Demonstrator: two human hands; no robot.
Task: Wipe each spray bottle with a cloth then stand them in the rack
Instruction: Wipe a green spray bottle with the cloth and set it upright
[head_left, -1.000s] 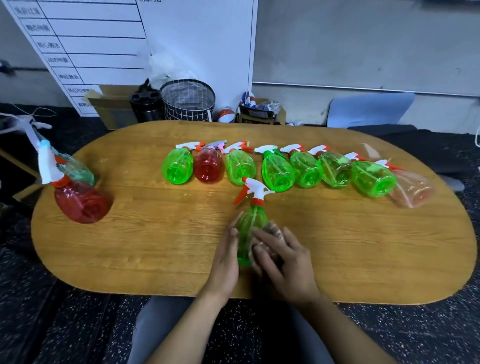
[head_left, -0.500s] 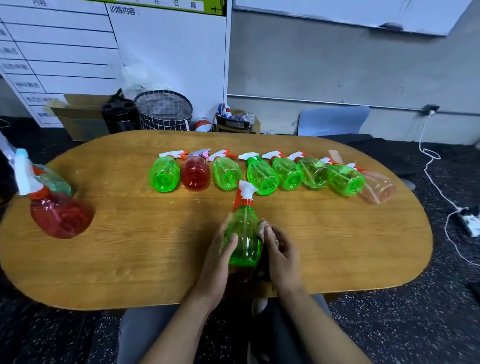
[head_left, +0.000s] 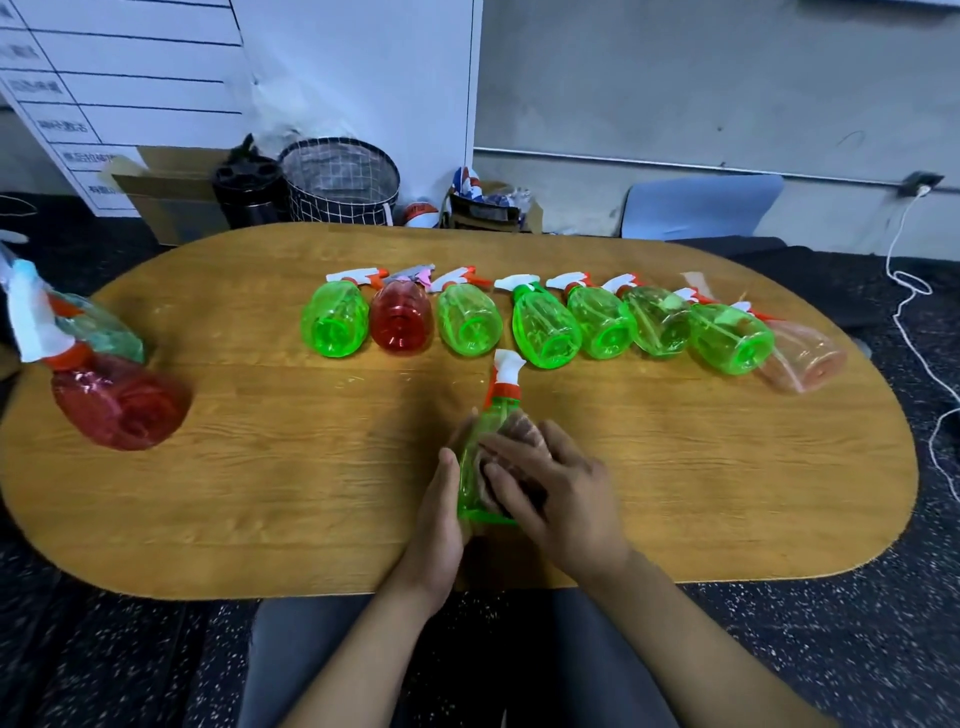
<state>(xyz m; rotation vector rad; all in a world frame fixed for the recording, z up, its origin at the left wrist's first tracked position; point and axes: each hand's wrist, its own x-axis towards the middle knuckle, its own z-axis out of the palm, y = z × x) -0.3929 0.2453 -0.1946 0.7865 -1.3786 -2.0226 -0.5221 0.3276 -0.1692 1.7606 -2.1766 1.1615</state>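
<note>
1. The left forearm comes up from the lower edge and ends in the left hand (head_left: 436, 512), which stands on its outer edge on the tabletop (head_left: 249, 499). Its palm faces right and its fingers curl round the left side of the green spray bottle (head_left: 480, 467), holding it.
2. The right forearm enters from the lower right, angled up and to the left. The right hand (head_left: 553, 486) lies palm down over the right side of the same bottle, fingers spread and fairly straight, pressing a pale cloth (head_left: 522, 428) against the plastic. Only a small piece of cloth shows past the fingertips.
3. The bottle stands nearly upright between the two hands, near the front edge of the tabletop, its white trigger head (head_left: 506, 364) pointing away from the person.
4. Beyond the hands, a row of bottles (head_left: 545, 332) lies on its side, bases toward the person: six green, one red second from the left, and a pale orange one at the right end.
5. Far to the left of the left hand, a red bottle (head_left: 122, 402) and a teal bottle (head_left: 98, 325) rest at the tabletop's left end.
</note>
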